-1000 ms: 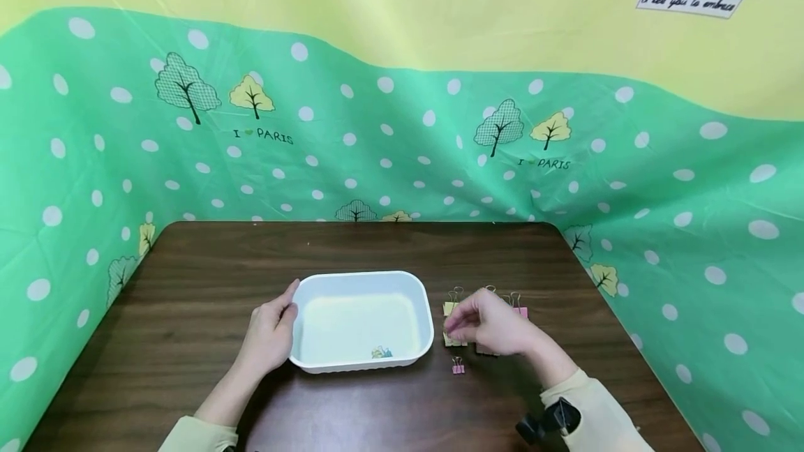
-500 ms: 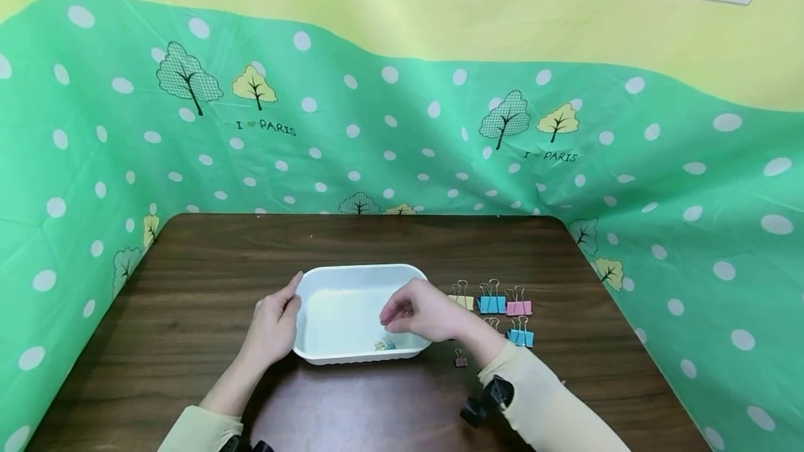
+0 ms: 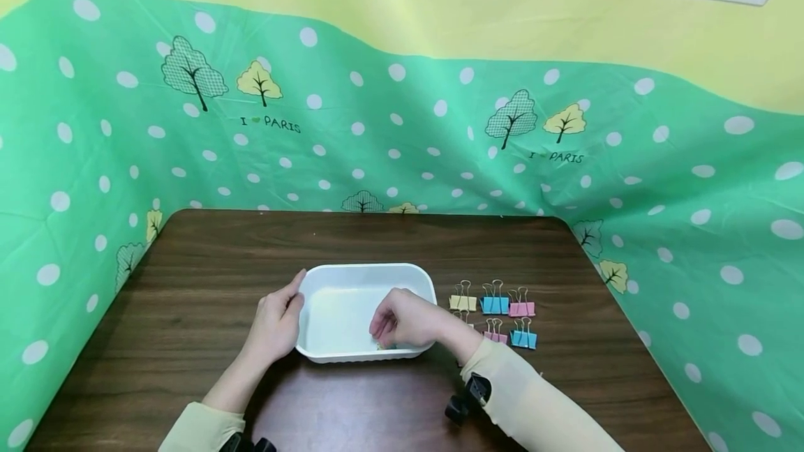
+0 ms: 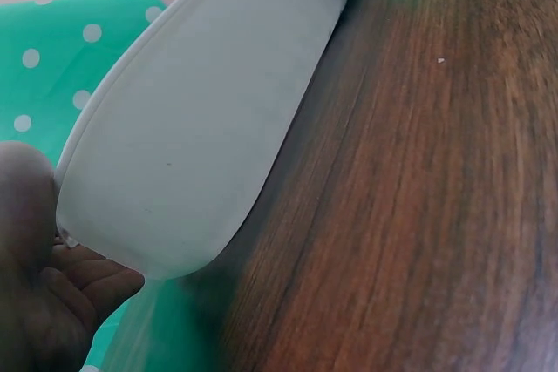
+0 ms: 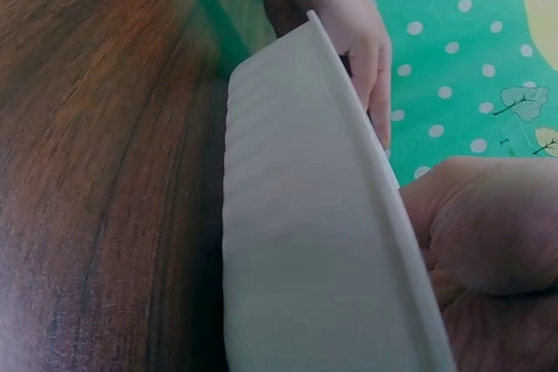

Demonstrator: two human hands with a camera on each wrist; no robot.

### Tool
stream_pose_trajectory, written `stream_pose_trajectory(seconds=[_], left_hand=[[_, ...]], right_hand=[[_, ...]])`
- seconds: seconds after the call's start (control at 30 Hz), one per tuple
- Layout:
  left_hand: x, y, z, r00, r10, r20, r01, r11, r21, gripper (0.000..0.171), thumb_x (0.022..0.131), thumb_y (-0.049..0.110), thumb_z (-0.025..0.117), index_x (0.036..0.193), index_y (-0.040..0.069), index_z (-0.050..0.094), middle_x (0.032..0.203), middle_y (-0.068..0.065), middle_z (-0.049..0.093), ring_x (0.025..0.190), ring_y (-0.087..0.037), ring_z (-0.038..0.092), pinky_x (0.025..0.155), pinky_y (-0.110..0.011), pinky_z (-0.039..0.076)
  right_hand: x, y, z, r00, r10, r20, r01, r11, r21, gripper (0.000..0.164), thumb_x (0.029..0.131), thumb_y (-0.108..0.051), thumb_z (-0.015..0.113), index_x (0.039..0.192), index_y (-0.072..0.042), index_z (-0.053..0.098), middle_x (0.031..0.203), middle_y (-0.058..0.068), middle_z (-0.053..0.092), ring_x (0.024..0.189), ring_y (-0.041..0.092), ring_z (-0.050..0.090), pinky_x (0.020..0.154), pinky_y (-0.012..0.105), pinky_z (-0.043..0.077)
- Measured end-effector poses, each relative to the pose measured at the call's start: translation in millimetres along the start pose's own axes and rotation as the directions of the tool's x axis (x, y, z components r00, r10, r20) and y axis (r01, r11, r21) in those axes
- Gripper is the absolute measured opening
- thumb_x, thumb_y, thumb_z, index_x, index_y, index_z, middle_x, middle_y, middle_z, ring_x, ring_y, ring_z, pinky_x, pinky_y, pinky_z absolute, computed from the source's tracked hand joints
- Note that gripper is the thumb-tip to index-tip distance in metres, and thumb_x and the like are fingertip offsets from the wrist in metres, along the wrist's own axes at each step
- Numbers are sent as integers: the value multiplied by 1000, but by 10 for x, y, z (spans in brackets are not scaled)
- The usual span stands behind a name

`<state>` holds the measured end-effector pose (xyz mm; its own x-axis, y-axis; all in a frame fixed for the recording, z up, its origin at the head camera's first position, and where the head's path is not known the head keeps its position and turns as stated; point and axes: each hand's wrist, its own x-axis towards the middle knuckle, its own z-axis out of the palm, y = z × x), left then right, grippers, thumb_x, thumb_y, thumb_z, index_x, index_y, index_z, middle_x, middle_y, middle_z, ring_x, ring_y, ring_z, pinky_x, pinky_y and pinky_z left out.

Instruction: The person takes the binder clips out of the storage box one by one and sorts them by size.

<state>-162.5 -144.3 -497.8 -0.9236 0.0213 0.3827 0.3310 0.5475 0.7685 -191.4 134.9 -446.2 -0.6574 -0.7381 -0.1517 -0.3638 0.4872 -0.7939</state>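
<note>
My left hand (image 3: 276,323) grips the left end of a white rectangular tray (image 3: 352,269), thumb near the rim and fingers under the wall in the left wrist view. Inside the tray, near its front right, my right hand (image 3: 405,319) reaches down with curled fingers. Its fingertips are at a small patch of yellow and blue, likely small binder clips (image 3: 380,347), which they mostly cover. I cannot tell whether they pinch one. From the right wrist view, the tray wall (image 5: 288,198) hides the fingertips of the right hand (image 5: 497,233).
Right of the tray stand binder clips in two rows: a yellow clip (image 3: 463,302), a blue clip (image 3: 495,305) and a pink clip (image 3: 521,309) behind, more in front. The right forearm partly covers the front row. A dotted curtain (image 3: 389,131) surrounds the brown table (image 3: 207,264).
My right hand has moved left from the clips on the table into the tray and lowered to its floor. My left hand keeps its grip on the tray.
</note>
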Motion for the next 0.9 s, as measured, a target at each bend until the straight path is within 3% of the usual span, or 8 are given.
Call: stream_pose_trajectory(seconds=[0.27, 0.5, 0.67, 0.77, 0.9], left_hand=[[8, 19, 2, 1000, -7, 1, 7, 1000, -1, 44, 102, -2, 53, 145, -7, 59, 129, -28, 67, 121, -37, 64, 101, -60, 50], [10, 32, -8, 1000, -17, 8, 17, 1000, -10, 44, 103, -2, 53, 147, -4, 58, 130, -28, 67, 122, -36, 64, 102, -59, 50], [20, 28, -10, 1000, -14, 11, 14, 1000, -16, 44, 103, -2, 53, 147, -5, 58, 134, -26, 65, 123, -36, 63, 104, -57, 49], [24, 21, -12, 1000, -18, 10, 18, 1000, -13, 44, 103, -2, 53, 147, -4, 58, 134, -26, 65, 123, -36, 63, 104, -57, 49], [15, 17, -10, 1000, -25, 12, 25, 1000, -11, 44, 104, -2, 53, 147, -5, 58, 133, -26, 66, 123, -36, 63, 104, -57, 49]], right_hand=[[70, 14, 81, 997, 22, -80, -23, 1000, -10, 22, 76, 18, 84, 87, 1, 76, 79, 6, 74, 73, 15, 72, 69, 23, 59], [131, 32, 100, 987, 1, -161, -18, 995, -101, 15, 83, 13, 79, 88, -1, 78, 79, 4, 73, 72, 6, 65, 70, 22, 56], [113, -26, 16, 999, -46, -7, 46, 998, -45, 20, 84, 16, 78, 97, 1, 79, 90, 8, 77, 84, 14, 71, 80, 24, 58], [119, -39, 1, 992, -85, 88, 85, 996, 0, 25, 83, 20, 78, 100, 1, 80, 95, 7, 78, 90, 16, 74, 85, 26, 58], [154, -13, 40, 979, -144, 144, 144, 990, 12, 28, 84, 24, 72, 97, 1, 81, 92, 5, 79, 87, 15, 75, 85, 29, 60]])
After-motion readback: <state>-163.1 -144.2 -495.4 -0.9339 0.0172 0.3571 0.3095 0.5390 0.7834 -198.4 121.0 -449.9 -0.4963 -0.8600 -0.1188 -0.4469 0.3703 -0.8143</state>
